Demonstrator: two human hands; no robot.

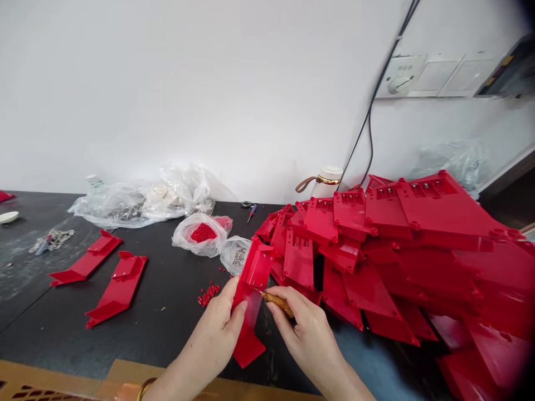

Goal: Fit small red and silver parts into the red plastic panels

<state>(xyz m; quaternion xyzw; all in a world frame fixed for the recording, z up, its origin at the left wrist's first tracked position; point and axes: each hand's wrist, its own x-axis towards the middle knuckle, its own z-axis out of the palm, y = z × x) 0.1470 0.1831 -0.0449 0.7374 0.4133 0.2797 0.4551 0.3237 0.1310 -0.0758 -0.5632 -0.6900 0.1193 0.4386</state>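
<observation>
My left hand (221, 317) grips a long red plastic housing (249, 348) by its left side, thumb over the edge, holding it tilted above the black table. My right hand (307, 328) is closed round the wooden handle of a small thin-tipped tool (278, 303). The tool's metal tip reaches the inner face of the housing, near small metal bits. Whether it touches them I cannot tell. Small red plastic pieces (208, 293) lie loose beside my left hand. Behind them are a bag of red pieces (203, 233) and a bag of small metal parts (239, 257).
A tall pile of red housings (388, 250) fills the right side. Two separate housings (90, 259) lie at left, near a heap of metal pieces (62, 238). Large plastic bags (142, 200), a screwdriver (252, 213) and a lidded jar (330, 177) stand along the wall.
</observation>
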